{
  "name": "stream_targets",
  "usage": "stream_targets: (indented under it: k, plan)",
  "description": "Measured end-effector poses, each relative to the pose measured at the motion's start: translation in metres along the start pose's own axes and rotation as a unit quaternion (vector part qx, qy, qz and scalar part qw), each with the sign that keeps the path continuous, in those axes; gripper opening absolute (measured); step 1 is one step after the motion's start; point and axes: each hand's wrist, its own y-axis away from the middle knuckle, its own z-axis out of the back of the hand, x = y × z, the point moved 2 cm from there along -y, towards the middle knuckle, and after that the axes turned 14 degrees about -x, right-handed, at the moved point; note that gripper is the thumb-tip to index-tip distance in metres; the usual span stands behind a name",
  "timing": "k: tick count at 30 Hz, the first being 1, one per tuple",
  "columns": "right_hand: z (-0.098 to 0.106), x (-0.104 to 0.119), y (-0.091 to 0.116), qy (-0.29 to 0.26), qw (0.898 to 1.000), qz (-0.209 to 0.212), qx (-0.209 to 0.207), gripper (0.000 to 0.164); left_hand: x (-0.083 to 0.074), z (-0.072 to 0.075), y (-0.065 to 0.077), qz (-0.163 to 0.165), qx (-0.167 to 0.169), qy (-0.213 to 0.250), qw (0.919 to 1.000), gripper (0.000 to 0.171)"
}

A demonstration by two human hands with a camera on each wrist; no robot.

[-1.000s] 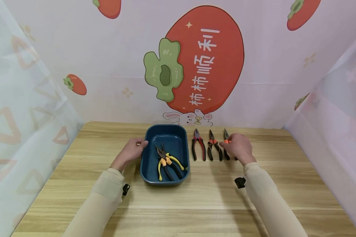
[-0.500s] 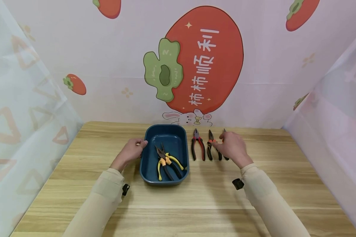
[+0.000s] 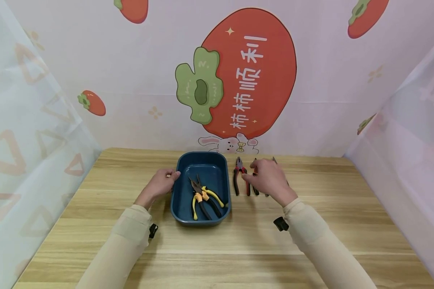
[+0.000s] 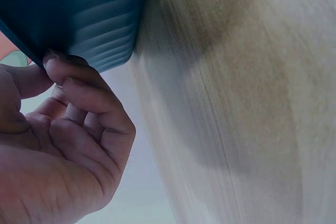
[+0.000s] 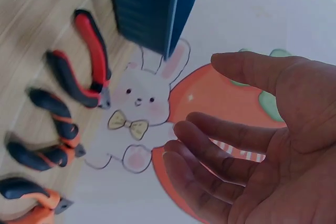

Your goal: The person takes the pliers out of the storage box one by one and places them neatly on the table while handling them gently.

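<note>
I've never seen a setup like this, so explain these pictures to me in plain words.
There is no machine here: a person works with two bare hands. The wide pictures come from a camera on the head, the close ones from cameras on the wrists. The left hand has its grip on the edge of a blue tray holding yellow pliers. Beside it on the wooden table lie red pliers and two orange pliers. The right hand is near those, holding nothing.
</note>
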Motion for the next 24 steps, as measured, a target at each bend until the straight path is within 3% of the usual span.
stream_targets:
  k: [2,9,12,24]
  plan:
    - [0.000,0.005,0.000,-0.002,1.000,0.004,0.005,0.039,0.000,0.000,0.000,0.000,0.000,0.000,1.0000,0.037]
    - [-0.003,0.022,0.000,-0.052,0.997,-0.006,0.049,0.028,0.001,0.000,0.000,0.000,0.001,-0.007,1.0000,0.037]
    - [-0.005,0.028,0.000,-0.040,0.998,0.005,0.049,0.026,0.000,0.001,0.000,0.002,0.000,-0.009,1.0000,0.038]
    - [-0.017,0.055,0.002,-0.025,0.997,0.032,0.065,0.045,-0.002,0.000,0.001,0.004,0.001,-0.011,0.9999,0.037]
